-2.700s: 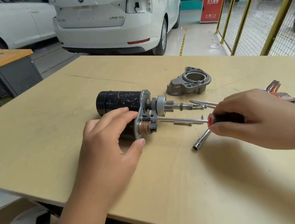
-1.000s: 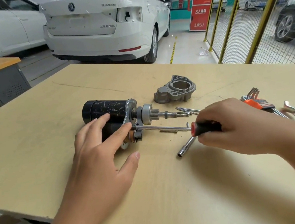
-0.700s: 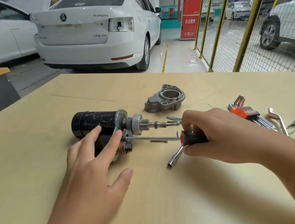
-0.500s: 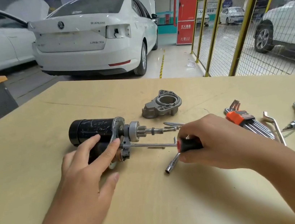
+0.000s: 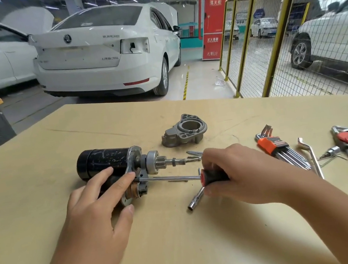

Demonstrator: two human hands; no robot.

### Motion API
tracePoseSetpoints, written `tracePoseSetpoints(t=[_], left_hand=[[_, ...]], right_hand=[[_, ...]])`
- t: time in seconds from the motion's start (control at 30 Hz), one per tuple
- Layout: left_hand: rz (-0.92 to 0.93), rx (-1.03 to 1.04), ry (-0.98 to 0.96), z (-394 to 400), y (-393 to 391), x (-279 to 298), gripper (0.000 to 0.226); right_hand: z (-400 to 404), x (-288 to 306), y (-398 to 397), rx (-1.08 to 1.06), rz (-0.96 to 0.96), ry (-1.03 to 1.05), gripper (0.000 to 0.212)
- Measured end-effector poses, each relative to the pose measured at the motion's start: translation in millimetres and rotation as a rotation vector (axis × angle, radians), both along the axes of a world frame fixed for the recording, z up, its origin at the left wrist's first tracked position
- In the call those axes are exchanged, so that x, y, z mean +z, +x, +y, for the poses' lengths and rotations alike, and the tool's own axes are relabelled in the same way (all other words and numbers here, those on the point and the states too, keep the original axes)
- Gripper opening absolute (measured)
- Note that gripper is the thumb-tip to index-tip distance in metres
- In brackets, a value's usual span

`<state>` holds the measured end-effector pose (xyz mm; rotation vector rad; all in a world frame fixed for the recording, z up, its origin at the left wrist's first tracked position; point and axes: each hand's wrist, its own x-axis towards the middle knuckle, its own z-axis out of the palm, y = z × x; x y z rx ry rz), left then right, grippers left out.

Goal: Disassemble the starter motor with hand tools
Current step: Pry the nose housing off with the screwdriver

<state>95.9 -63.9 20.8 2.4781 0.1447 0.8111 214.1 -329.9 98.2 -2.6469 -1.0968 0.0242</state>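
I have the starter motor (image 5: 108,164) lying on its side on the bench (image 5: 184,242), left of centre, its black can pointing to 9 o'clock and its gear shaft to 3 o'clock. My left hand (image 5: 97,212) rests on the can from 6 o'clock, fingers (image 5: 105,175) spread and straight, pressing it down. My right hand (image 5: 237,176) has its fingers curled round the screwdriver (image 5: 175,178) handle; the blade runs toward 9 o'clock into the flange plate.

Handling, as I judge it: 1 dense, rigid metal body, round, so it will roll. Hold it on the can, clear of the gear. The painted can looks smooth; press firmly.

The removed nose housing (image 5: 184,133) sits at 12 o'clock. 2 hex key sets (image 5: 280,150) lie at 3 o'clock.
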Motion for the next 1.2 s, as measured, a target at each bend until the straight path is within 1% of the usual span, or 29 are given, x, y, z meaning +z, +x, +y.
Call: tracePoseSetpoints(t=[0.1,0.17,0.23,0.33,0.43,0.57,0.7,0.77,0.87,0.9,0.97,1.07,1.2], left_hand=[[0.016,0.01,0.012,0.5,0.4,-0.2,0.069],[0.025,0.01,0.009,0.2,0.3,0.0,0.068],[0.035,0.013,0.007,-0.1,-0.1,0.8,0.065],[0.047,0.016,0.002,-0.9,-1.6,1.9,0.063],[0.062,0.015,-0.001,-1.1,-2.8,2.6,0.061],[0.062,0.027,0.022,-1.0,-3.6,1.7,0.067],[0.058,0.031,0.052,-1.2,-3.8,-0.1,0.07],[0.061,0.035,0.061,-1.3,-3.2,-0.6,0.069],[0.062,0.036,0.064,-0.4,-2.4,-1.1,0.067],[0.062,0.036,0.061,-0.2,-2.5,-1.0,0.067],[0.059,0.033,0.061,-0.2,-2.9,-0.4,0.065],[0.049,0.027,0.06,-0.2,-2.8,-0.2,0.063],[0.051,0.036,0.074,-0.4,-3.3,-1.2,0.073]], right_hand=[[-0.9,2.2,0.1,-0.015,0.056,0.061,0.026],[-1.8,3.0,-0.6,-0.003,0.079,0.099,0.016],[-2.3,3.1,-0.9,0.008,0.072,0.09,0.004],[-1.3,2.9,-1.3,0.0,0.043,0.039,0.017],[-1.3,3.6,-1.8,-0.019,0.021,0.005,0.011],[0.1,2.7,-3.5,-0.037,-0.057,-0.032,0.022],[1.9,1.5,-3.1,-0.053,-0.06,-0.034,0.028],[1.8,2.2,-3.1,-0.055,-0.024,0.008,0.024],[0.9,5.0,-3.6,-0.025,0.01,0.05,0.006],[0.5,6.0,-3.4,-0.013,0.002,0.049,0.007],[0.5,7.4,-2.8,-0.001,-0.018,0.034,0.017],[0.3,6.9,-2.7,-0.003,-0.056,0.012,0.015],[0.3,1.6,-4.3,-0.035,-0.097,-0.005,0.029]])
